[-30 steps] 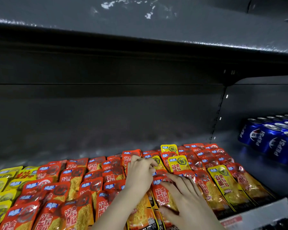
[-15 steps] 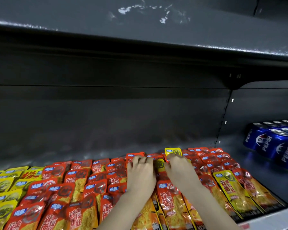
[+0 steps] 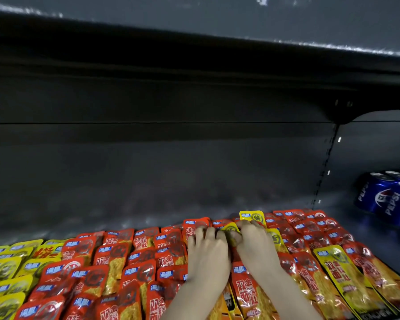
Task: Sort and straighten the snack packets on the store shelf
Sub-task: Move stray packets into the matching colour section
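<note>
Red snack packets (image 3: 116,271) cover the shelf in overlapping rows, with yellow ones mixed in. My left hand (image 3: 206,250) and my right hand (image 3: 255,245) lie side by side near the back of the rows, fingers curled. Between their fingertips sits a small yellow packet (image 3: 229,228), and both hands pinch it. Another yellow packet (image 3: 252,217) stands just behind my right hand. A third (image 3: 275,239) shows to the right of that hand. A long yellow packet (image 3: 340,273) lies among red ones at the right.
A block of yellow packets (image 3: 5,273) fills the left end. Blue Pepsi cans (image 3: 388,199) stand at the right beyond the slotted upright (image 3: 326,172). The dark upper shelf (image 3: 194,31) overhangs. Bare shelf floor (image 3: 148,204) runs behind the packets.
My right hand moved from the front packets to the back beside my left hand. Both hands then closed in on the small yellow packet. The view shifted right and down.
</note>
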`<state>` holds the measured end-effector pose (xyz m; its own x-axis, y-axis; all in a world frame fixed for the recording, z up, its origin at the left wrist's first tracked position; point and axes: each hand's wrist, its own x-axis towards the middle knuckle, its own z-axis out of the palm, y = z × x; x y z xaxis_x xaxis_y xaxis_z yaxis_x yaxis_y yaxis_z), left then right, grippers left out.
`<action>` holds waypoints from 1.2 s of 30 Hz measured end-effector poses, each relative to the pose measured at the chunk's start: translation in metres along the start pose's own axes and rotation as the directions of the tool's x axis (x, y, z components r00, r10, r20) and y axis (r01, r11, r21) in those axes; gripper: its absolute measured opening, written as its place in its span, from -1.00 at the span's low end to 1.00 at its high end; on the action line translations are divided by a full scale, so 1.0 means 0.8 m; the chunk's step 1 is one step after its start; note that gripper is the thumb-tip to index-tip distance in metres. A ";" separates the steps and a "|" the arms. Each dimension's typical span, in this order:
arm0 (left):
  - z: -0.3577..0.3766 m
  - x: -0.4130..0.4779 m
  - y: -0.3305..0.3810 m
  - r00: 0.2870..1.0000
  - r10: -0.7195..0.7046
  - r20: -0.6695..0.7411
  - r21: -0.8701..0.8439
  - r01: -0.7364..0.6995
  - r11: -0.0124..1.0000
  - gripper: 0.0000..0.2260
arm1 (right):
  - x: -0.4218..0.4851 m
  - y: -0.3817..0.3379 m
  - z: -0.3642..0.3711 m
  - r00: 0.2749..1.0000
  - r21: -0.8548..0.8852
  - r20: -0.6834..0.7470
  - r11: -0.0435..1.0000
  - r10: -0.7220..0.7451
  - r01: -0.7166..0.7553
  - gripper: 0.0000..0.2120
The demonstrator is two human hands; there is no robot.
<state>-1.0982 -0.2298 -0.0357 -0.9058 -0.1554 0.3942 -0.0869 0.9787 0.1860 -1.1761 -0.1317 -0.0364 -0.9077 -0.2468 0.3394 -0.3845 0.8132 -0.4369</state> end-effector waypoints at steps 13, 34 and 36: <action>-0.010 0.015 -0.003 0.979 -0.157 -0.126 -0.477 0.079 0.875 -0.71 | -0.014 -0.013 -0.027 0.936 0.560 -0.332 0.823 0.119 0.095 -0.84; -0.127 -0.029 -0.058 0.932 -0.266 -0.244 -0.926 -0.143 0.350 -0.71 | -0.064 -0.123 -0.083 0.932 0.812 -0.358 0.476 -0.049 0.337 -0.94; -0.144 -0.049 -0.087 0.938 -0.266 -0.224 -0.924 -0.118 0.364 -0.73 | -0.070 -0.151 -0.069 0.951 0.840 -0.306 0.453 -0.056 0.297 -0.95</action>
<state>-1.0091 -0.3074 0.0399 -0.7332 -0.4359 0.5219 0.4580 0.2507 0.8528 -1.0695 -0.1867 0.0437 -0.7898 -0.1191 0.6016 -0.5851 -0.1475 -0.7974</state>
